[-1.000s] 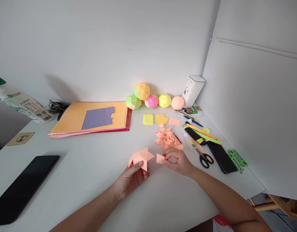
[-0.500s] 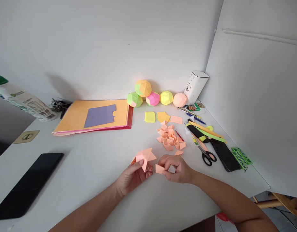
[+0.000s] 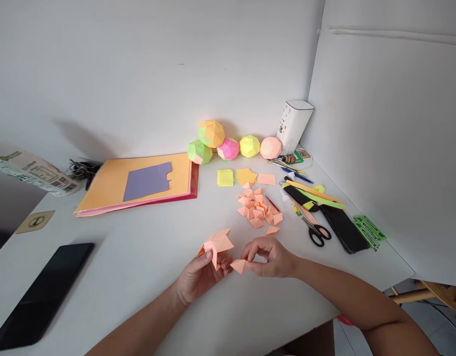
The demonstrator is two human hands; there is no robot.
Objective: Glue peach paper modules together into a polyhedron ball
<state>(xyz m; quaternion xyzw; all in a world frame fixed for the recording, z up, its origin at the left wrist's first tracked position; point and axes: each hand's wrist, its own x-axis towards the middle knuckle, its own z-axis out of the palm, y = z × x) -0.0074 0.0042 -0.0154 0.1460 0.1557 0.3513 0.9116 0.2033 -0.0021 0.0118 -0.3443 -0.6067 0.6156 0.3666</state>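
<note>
My left hand (image 3: 201, 277) grips a partly joined peach origami model (image 3: 217, 243) with pointed flaps, thumb on its near side. Pinched between the thumb and fingers of my right hand (image 3: 270, 258) is a single folded peach paper piece (image 3: 239, 266), its tip pointing left, close to the model but apart from it. Beyond my hands lies a pile of folded peach pieces (image 3: 255, 207). One loose folded piece (image 3: 272, 230) rests just behind my right hand.
Several finished paper balls (image 3: 249, 146) line the wall. Yellow paper squares (image 3: 225, 178) lie before them. Scissors (image 3: 316, 232) and a black phone (image 3: 341, 227) are at right. Coloured sheets (image 3: 102, 183), a bottle (image 3: 31, 168) and a dark tablet-like slab (image 3: 42, 296) are at left.
The piece in my right hand has turned so its point faces left, and it sits nearer the left hand. The camera view has shifted slightly.
</note>
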